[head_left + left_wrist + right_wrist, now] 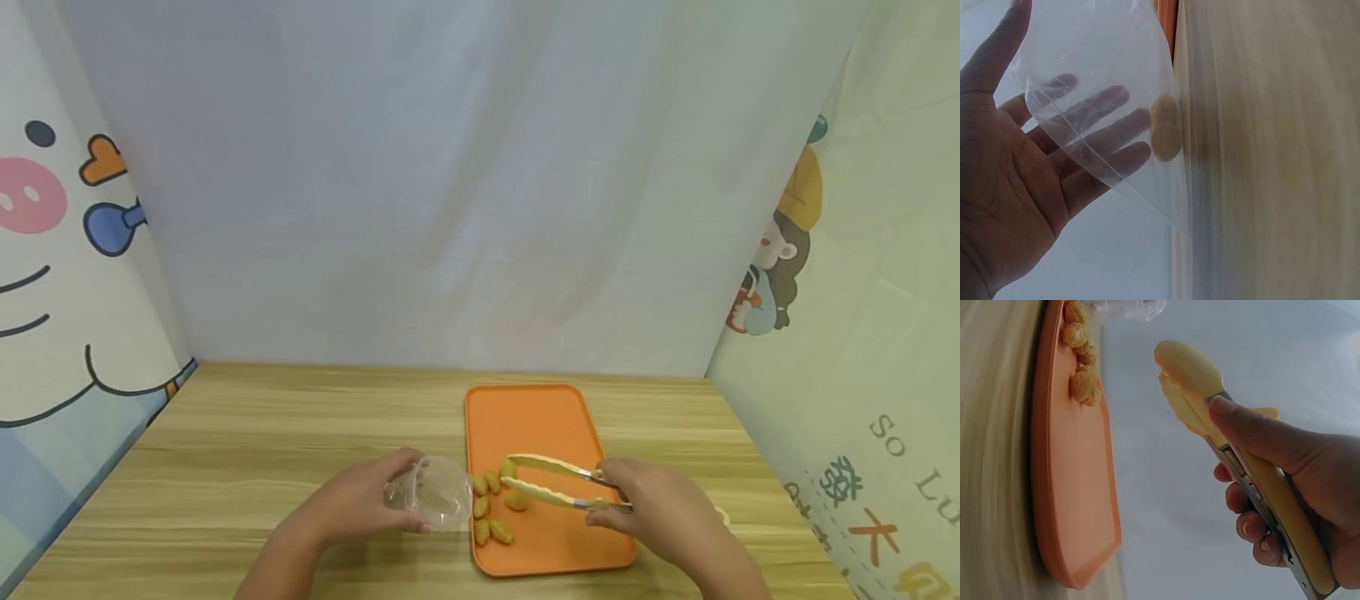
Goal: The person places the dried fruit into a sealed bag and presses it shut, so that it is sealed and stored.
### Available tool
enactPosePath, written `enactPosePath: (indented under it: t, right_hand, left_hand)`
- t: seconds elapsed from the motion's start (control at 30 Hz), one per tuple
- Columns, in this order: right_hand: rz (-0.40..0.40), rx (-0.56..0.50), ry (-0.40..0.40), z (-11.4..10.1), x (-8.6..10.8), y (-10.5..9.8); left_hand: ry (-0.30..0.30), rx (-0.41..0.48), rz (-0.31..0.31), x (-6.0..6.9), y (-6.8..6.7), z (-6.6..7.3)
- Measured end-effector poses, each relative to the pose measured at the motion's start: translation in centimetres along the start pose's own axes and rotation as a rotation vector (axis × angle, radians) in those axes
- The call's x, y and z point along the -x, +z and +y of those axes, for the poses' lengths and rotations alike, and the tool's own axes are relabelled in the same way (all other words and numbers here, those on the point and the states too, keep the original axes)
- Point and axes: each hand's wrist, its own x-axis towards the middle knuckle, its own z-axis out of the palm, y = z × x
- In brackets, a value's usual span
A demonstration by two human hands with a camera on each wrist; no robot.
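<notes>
My left hand (360, 500) holds a clear plastic bag (442, 500) between thumb and fingers, its mouth spread toward the tray. In the left wrist view, golden-brown balls (1165, 140) show through the plastic; whether they lie inside is hard to tell. My right hand (652, 508) grips yellow-tipped tongs (547, 492), which in the right wrist view hang above the tray with nothing between their tips. Several rough golden-brown balls (1075, 335) lie along the left part of the orange tray (532, 417), near the bag.
A wood-grain table (300, 417) extends around the tray. Behind it hangs a plain pale curtain (420, 208). Printed cloths with cartoon figures close off the left (45, 317) and right sides. Part of a pale yellow ring (722, 516) shows beside the right hand.
</notes>
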Motion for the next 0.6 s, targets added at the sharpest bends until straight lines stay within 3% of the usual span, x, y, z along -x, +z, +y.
enactPosePath:
  t: [0.17,0.47,0.6]
  right_hand:
    - [-0.026,-0.018,-0.003,-0.1,0.1,-0.11]
    - [0.011,-0.002,-0.062,-0.5,0.21,0.3]
    - [-0.018,-0.022,-0.065,-0.8,0.08,0.45]
  left_hand:
    - [0.001,-0.01,0.005,-0.04,0.17,0.3]
    - [0.003,-0.002,0.006,-0.09,0.39,0.36]
    - [0.005,0.002,0.003,-0.14,0.49,0.22]
